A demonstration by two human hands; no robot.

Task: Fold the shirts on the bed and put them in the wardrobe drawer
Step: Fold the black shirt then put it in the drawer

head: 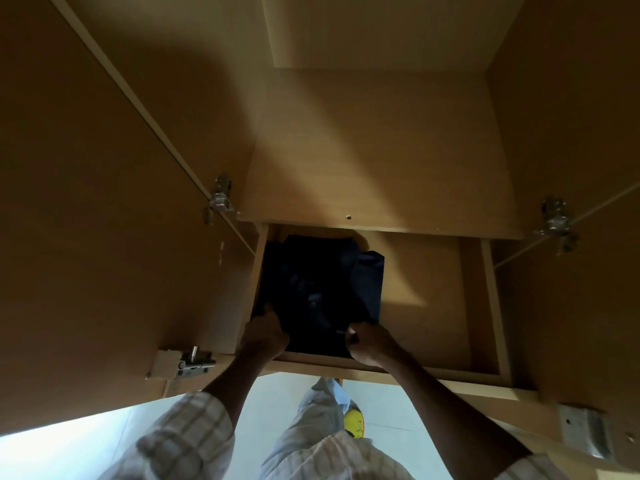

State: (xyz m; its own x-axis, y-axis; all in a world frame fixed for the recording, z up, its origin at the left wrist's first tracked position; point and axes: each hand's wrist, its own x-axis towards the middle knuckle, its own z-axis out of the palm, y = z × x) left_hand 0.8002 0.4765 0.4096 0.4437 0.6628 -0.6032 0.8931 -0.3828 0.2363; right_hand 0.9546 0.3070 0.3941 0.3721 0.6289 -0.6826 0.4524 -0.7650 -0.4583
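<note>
A folded dark navy shirt [318, 292] is laid in the left half of the open light-wood wardrobe drawer [429, 292], at lower centre of the frame. Its long axis runs from the drawer front to the back. Its near edge is gripped at the left corner by the left hand [265, 336] and at the right corner by the right hand [372, 344], fingers curled on the cloth.

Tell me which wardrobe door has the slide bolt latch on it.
The left door: a metal slide bolt sits at its lower edge, near the left hand. The right door shows only a hinge.

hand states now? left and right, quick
Left hand: grips the near left edge of the dark folded shirt in the drawer.
Right hand: pinches its near right edge.
</note>
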